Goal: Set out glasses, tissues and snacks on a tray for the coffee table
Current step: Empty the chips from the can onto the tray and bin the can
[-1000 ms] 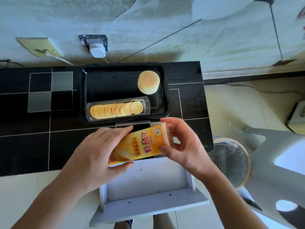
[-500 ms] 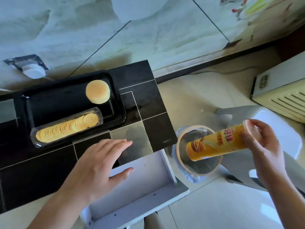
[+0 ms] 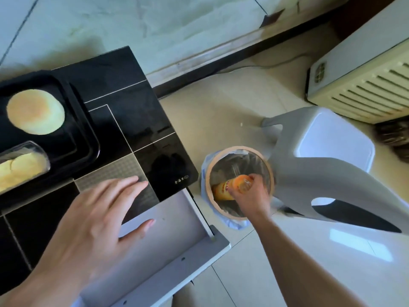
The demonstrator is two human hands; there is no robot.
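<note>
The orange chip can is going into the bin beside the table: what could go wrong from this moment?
1. The right hand holds the chip can tilted across the bin; it may catch on the rim or drag the bag liner down.
2. The drawer stands open below the left hand, so a knee could bump it.
3. The tray holds only a round cake and chips; no glasses or tissues are in view.

Right hand (image 3: 250, 196) gripping orange chip can (image 3: 232, 188) inside lined bin (image 3: 240, 149); left hand (image 3: 93, 220) flat above black table (image 3: 137, 120).
</note>
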